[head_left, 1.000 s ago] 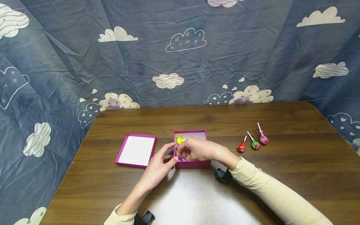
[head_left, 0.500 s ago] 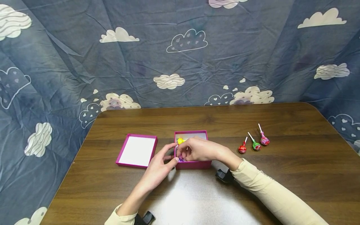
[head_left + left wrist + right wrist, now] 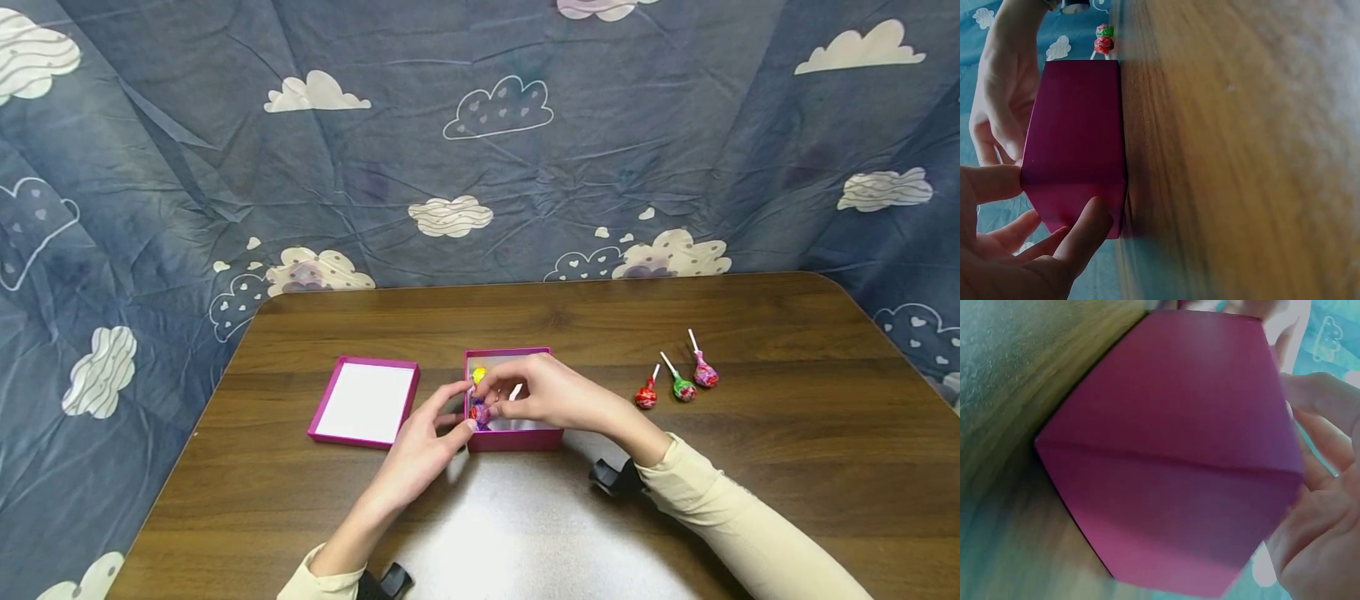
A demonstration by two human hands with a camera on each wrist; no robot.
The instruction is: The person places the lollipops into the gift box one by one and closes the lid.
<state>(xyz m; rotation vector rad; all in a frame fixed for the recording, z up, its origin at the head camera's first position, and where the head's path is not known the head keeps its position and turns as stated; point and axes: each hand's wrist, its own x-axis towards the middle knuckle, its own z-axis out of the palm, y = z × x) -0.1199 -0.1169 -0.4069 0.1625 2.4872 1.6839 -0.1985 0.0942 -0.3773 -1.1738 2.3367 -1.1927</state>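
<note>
A magenta box [image 3: 514, 440] stands uncovered at the middle of the table. My left hand [image 3: 420, 446] holds its left end, thumb at the near corner and fingers along the left wall; the left wrist view shows the fingertips [image 3: 1094, 215] on that wall. My right hand [image 3: 562, 396] is over the box, fingers bent and the thumb apart from them, the tips right at a red-and-purple lollipop [image 3: 478, 413] inside the left end. Behind it lies a yellow-wrapped lollipop [image 3: 480, 375], partly hidden by my right fingers. In the right wrist view, the box [image 3: 1166, 425] hides most of its contents.
The lid [image 3: 363, 402], magenta-rimmed and white inside, lies left of the box. To the right are a red lollipop [image 3: 647, 393], a green lollipop [image 3: 683, 387] and a pink-purple lollipop [image 3: 705, 372]. A blue cloud-patterned cloth [image 3: 480, 167] hangs behind the table [image 3: 300, 517].
My right hand has drawn back a little to the right and its thumb has parted from the fingers. The red-and-purple lollipop now shows in the box. My left hand has stayed put.
</note>
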